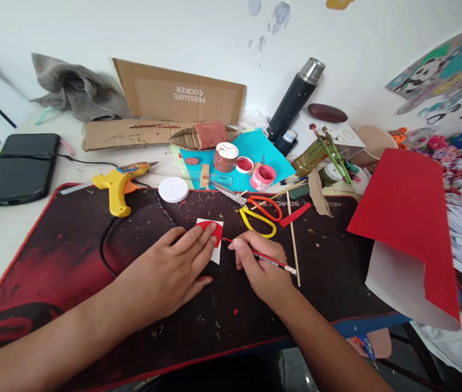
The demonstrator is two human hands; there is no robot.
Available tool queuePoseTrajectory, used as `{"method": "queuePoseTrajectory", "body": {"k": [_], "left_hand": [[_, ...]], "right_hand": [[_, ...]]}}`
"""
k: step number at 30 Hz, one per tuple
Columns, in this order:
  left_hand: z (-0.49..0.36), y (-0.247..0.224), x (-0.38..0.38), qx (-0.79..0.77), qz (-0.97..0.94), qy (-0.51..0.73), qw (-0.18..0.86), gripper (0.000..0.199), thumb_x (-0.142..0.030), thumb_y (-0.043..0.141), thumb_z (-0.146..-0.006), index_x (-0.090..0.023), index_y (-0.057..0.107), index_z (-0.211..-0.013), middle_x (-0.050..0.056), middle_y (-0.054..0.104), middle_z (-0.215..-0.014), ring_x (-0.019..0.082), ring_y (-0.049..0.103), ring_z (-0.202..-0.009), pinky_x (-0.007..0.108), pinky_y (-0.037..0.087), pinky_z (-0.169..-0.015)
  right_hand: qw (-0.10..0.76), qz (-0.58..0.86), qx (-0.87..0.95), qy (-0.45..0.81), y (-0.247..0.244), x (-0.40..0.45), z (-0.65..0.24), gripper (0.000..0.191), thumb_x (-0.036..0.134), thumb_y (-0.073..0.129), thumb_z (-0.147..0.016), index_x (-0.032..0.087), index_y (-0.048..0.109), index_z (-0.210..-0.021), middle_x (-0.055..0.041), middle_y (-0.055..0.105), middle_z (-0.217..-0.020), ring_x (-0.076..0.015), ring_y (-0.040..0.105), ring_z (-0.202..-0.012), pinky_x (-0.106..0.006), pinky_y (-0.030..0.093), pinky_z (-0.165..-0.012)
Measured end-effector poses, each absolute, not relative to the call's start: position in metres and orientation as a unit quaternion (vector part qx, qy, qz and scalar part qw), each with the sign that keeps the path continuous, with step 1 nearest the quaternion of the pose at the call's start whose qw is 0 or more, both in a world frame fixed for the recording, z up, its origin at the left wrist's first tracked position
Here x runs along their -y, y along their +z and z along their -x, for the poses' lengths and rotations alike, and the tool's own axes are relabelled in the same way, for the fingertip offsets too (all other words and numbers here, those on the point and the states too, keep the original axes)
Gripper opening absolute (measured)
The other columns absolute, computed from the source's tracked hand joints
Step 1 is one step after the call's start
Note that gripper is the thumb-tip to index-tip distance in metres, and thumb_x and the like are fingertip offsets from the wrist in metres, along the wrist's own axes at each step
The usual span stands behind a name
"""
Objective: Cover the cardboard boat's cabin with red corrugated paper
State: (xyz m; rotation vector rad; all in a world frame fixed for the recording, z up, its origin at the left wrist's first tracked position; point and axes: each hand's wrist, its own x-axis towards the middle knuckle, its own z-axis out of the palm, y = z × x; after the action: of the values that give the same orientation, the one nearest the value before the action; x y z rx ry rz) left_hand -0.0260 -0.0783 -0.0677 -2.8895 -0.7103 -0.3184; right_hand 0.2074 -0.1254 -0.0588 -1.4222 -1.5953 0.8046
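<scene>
Pressure from the left hand, laid flat and grasping nothing, pins the red ridged paper piece over a white paper rectangle, mid-mat on the dark red-edged mat. On the right, the right hand pinches a red wooden pencil. Uneven pressing could, I'd say, let the layers slide; a careless knuckle could knock the metal scissors with orange and yellow handles just beyond.
</scene>
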Motion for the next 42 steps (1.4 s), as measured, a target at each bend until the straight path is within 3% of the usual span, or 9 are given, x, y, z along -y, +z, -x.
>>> {"method": "queuePoseTrajectory", "body": {"k": [13,42], "left_hand": [[0.0269,-0.0673,0.0793,0.244,0.964,-0.090,0.052,0.061,-0.051,0.051,-0.114,-0.009,0.067,-0.156,0.020,0.062,-0.166,0.036,0.059,-0.148,0.050,0.050,-0.114],[0.0264,-0.0658,0.0801,0.245,0.964,-0.092,0.054,0.060,-0.049,0.047,-0.116,-0.009,0.067,-0.156,0.019,0.063,-0.166,0.035,0.060,-0.147,0.050,0.050,-0.113]], "right_hand": [[0.410,0.569,0.637,0.320,-0.0575,0.1249,-0.2074,0.032,0.037,0.059,-0.113,0.022,0.071,-0.087,0.0042,0.062,-0.064,-0.0129,0.060,-0.058,-0.027,0.047,-0.062],[0.406,0.573,0.641,0.311,-0.0560,0.1245,-0.2073,0.033,0.039,0.057,-0.113,0.024,0.072,-0.088,0.0030,0.064,-0.064,-0.0147,0.063,-0.059,-0.029,0.049,-0.063]]}}
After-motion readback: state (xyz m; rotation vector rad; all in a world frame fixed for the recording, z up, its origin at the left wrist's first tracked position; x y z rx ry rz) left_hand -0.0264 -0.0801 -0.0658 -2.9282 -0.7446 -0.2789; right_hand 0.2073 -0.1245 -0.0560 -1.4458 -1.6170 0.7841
